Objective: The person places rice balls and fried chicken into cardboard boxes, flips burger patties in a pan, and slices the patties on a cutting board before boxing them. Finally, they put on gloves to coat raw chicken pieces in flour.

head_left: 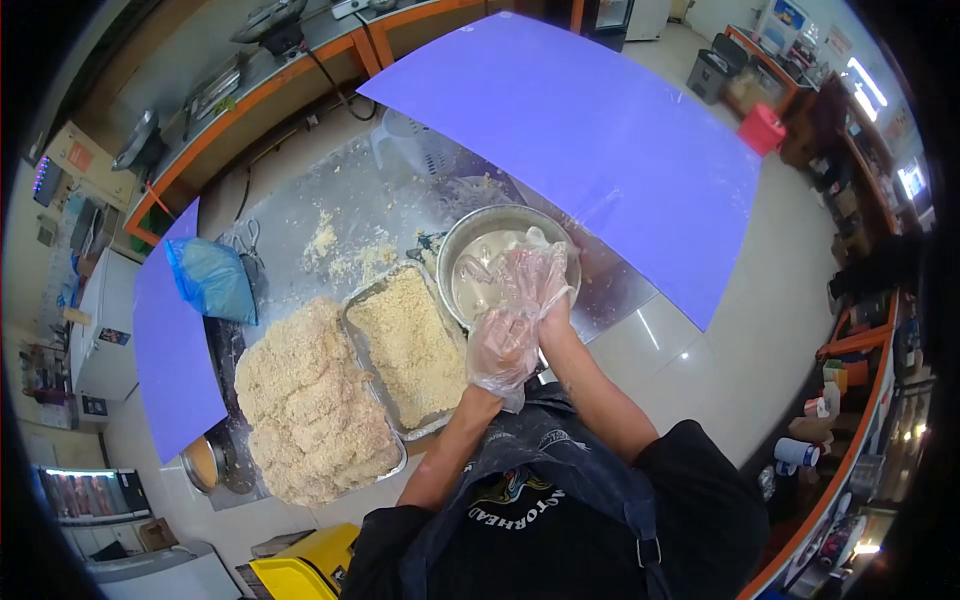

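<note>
Both my hands wear loose, clear plastic gloves. My right hand (538,275) is over the near part of a round metal bowl (447,243) holding a pale, cloudy liquid (467,296). Crumpled glove plastic blurs its fingers. At the bowl's near rim, my left hand (503,345) is closed, right beside the cuff of the other glove. Whatever its curled fingers hold is hidden. To the left of the bowl sits a metal tray (436,428) of pale crumbs (405,340). Beyond that, a big heap of crumb-coated pieces (315,400) is piled on another tray.
A blue plastic bag (212,280) and scissors (248,238) lie at the left of the metal table (300,265). A white perforated basket (410,145) is at the back. Large purple panels (590,150) flank the table. A yellow bin (305,565) stands near me.
</note>
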The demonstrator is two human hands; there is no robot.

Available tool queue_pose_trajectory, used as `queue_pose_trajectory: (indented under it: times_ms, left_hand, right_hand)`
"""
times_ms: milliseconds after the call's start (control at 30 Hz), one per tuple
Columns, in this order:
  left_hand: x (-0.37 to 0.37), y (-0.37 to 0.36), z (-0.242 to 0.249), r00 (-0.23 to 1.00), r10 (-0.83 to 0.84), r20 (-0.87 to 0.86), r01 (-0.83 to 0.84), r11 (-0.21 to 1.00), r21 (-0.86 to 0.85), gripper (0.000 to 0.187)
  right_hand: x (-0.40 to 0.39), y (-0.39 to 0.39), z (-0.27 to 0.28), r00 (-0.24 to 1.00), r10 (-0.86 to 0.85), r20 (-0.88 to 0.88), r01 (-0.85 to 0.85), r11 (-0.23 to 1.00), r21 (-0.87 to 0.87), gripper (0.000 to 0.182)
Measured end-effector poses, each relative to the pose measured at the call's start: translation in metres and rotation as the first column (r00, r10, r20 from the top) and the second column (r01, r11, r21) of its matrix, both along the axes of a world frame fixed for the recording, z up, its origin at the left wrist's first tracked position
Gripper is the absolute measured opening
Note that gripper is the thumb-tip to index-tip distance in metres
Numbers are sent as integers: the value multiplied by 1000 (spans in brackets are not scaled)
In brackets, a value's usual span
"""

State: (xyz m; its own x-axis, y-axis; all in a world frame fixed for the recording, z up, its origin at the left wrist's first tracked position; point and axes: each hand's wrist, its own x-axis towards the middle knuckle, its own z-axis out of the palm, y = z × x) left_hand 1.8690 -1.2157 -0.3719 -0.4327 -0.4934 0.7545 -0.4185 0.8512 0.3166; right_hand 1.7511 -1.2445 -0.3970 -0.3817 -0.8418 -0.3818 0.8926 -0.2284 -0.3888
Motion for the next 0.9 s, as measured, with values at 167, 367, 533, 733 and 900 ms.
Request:
queue_pose_trajectory:
  times_ms: [167, 367, 533, 733, 900]
  left_hand:
    - [5, -8, 0, 999, -40, -6, 40, 999, 11, 16]
    - [14, -7, 8, 999, 25, 38, -28, 996, 90, 10]
    - [19, -7, 1, 995, 64, 83, -70, 995, 72, 9]
    - [19, 1, 18, 986, 77, 147, -79, 997, 10, 6]
    - [14, -5, 17, 979, 99, 179, -110, 993, 51, 6]
  right_hand:
    - [0, 9, 6, 986, 119, 119, -81, 955, -284, 41]
    - [1, 1, 6, 983, 152, 106, -127, 969, -213, 38]
    - [3, -1, 13, 987, 156, 20, -149, 966, -211, 38]
    - [6, 2, 21, 969, 183, 168, -131, 950, -283, 45]
    - [9, 6, 31, 951, 299, -83, -311, 916, -255, 51]
